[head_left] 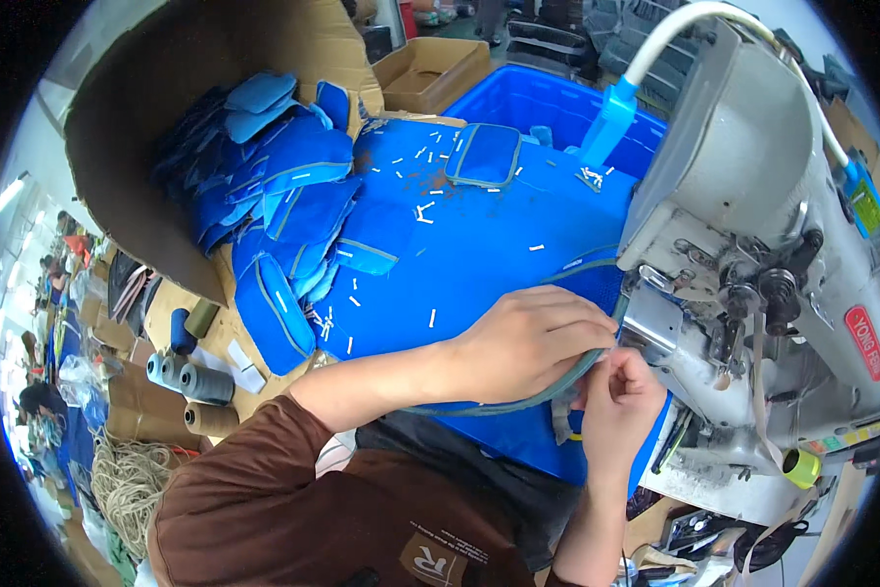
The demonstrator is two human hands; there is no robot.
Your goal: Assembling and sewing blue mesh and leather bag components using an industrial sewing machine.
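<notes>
My left hand [543, 342] is curled over a blue fabric piece [582, 284] with grey-green edging [460, 409], beside the metal plate of a grey industrial sewing machine [734, 245]. To its right, my right hand [621, 401] pinches the edging, its fingertips close to those of my left hand. The piece lies on a blue work surface [469, 264] scattered with small white snippets, and is partly hidden under my hands. A small edged blue pad [481, 155] lies farther back.
A heap of blue cut pieces [274, 196] lies at left before a curved cardboard sheet [156, 59]. Behind are a blue bin [518, 88] and cardboard box [425, 68]. A lamp arm [675, 29] arches over the machine. Thread spools [205, 382] and tangled cord [132, 489] sit lower left.
</notes>
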